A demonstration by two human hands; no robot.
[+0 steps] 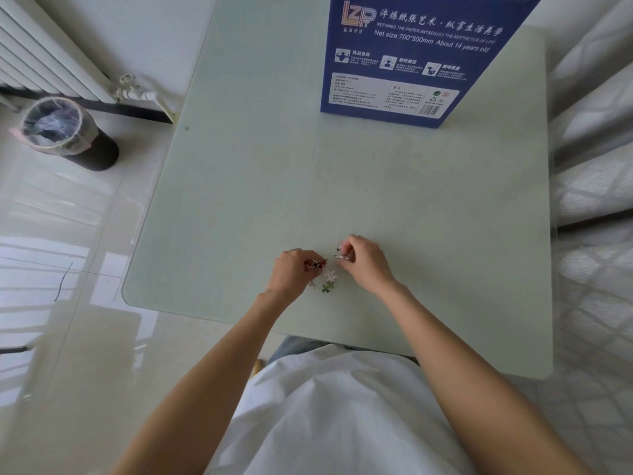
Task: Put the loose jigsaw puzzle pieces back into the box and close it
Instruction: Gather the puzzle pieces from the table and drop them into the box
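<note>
Puzzle pieces (329,281) looked thin, light, best pinched at edges; left hand (291,274) and right hand (363,260) each pinched some.

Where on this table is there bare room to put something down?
The pale green glass table is bare between the tall blue puzzle box and the hands, and along both sides. It is crowded only near the front edge, where left hand, right hand and loose jigsaw pieces cluster.

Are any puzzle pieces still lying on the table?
Yes, a white piece and a green piece lie on the table between both hands.
</note>
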